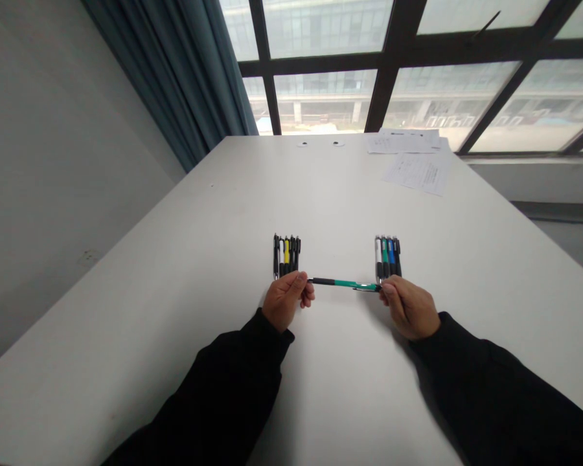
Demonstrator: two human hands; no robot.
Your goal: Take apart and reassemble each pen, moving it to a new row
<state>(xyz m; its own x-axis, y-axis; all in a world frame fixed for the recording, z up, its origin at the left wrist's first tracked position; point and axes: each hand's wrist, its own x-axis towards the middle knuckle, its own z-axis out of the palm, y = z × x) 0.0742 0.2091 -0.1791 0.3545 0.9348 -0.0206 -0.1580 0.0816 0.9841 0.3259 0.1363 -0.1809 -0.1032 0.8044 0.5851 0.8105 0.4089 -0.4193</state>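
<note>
A green pen (344, 283) with a black grip is held level between both hands, over the white table (330, 375). My left hand (286, 298) pinches its tip end. Closed round the clip end at the other side is my right hand (411, 305). Beyond my left hand lies a row of several pens, among them a yellow pen (286, 252) and a white pen (281, 252); the hand hides their lower ends. Past my right hand lies another row, with a white pen (379, 254), a green pen (385, 252), a blue pen (391, 252) and a black pen (397, 254).
Printed papers (412, 162) lie at the table's far right corner. Two small round fittings, one of them a cable hole (338, 144), sit near the far edge. Behind the table are a blue curtain (199, 77) and a dark-framed window (320, 63).
</note>
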